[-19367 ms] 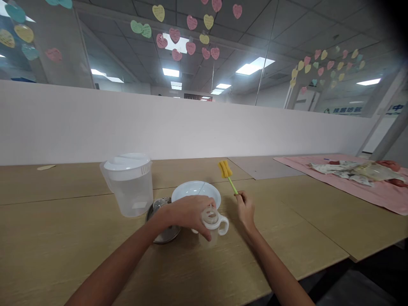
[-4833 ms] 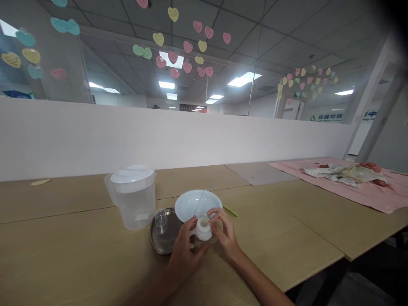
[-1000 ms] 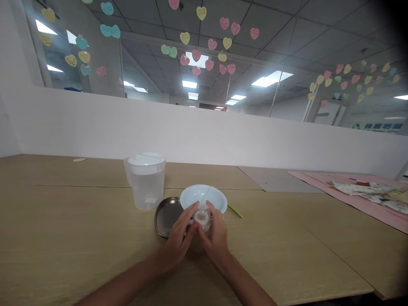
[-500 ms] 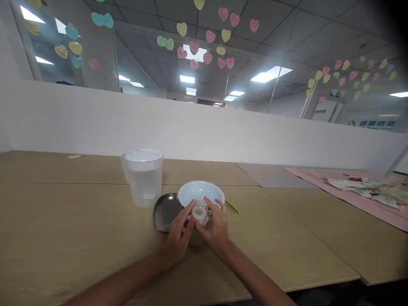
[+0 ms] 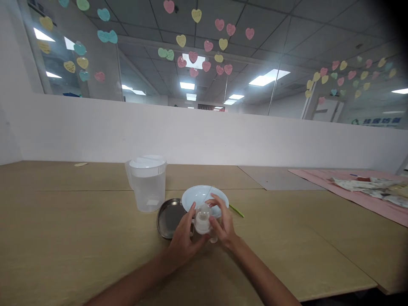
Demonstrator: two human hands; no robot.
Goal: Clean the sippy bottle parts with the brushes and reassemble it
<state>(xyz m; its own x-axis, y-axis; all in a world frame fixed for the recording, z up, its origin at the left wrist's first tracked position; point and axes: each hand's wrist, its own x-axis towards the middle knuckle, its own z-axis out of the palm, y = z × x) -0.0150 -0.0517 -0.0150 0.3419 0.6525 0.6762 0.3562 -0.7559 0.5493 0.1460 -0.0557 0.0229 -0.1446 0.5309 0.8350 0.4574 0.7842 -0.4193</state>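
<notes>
A small clear bottle with a white collar and a domed clear top [image 5: 203,219] is between my hands, over the table's middle. My left hand [image 5: 185,238] wraps round its left and lower side, thumb beneath. From the right, my right hand [image 5: 224,223] grips its collar and top with curled fingers. Just behind is a white bowl [image 5: 193,194] with a thin stick leaning in it. A round-cornered metal tray [image 5: 170,218] lies to the left of the bowl, partly covered by my left hand. The bottle's lower part is mostly hidden.
A lidded clear pitcher [image 5: 149,187] stands behind the metal tray. A green stick [image 5: 236,211] lies right of the bowl. At the far right, a pink cloth [image 5: 312,175] bears several packets [image 5: 366,185]. A white low wall [image 5: 204,136] with glass above runs along the table's back.
The bottle has turned and tilted slightly in my hands. My right hand has shifted up and over its top, while my left hand has moved lower round it. The view has shifted a little.
</notes>
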